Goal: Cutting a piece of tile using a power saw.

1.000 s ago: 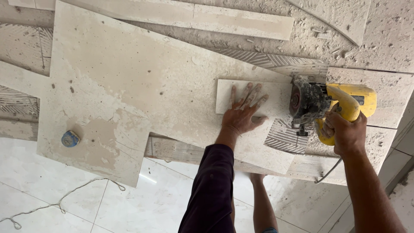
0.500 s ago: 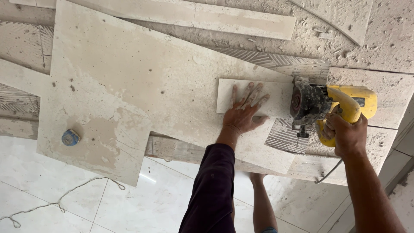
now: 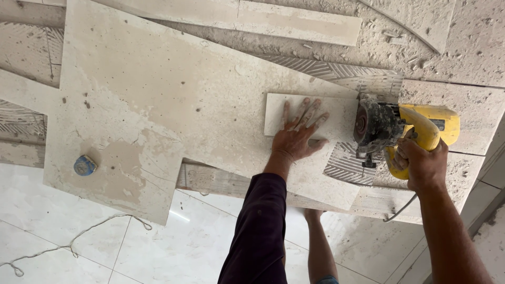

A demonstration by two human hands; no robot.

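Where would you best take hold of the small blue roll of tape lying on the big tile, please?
Grip the blue tape roll by its round outer rim, coming straight down from above. It lies flat on the large tile with bare surface all around, so fingers can close on opposite sides. Both hands are busy: left hand on the small tile piece, right hand on the saw.

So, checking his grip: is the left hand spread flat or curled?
Spread flat: the left hand lies palm-down on the small tile, fingers splayed.

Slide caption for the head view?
Left hand flat on a small tile piece, right hand gripping a yellow tile cutter at its edge.
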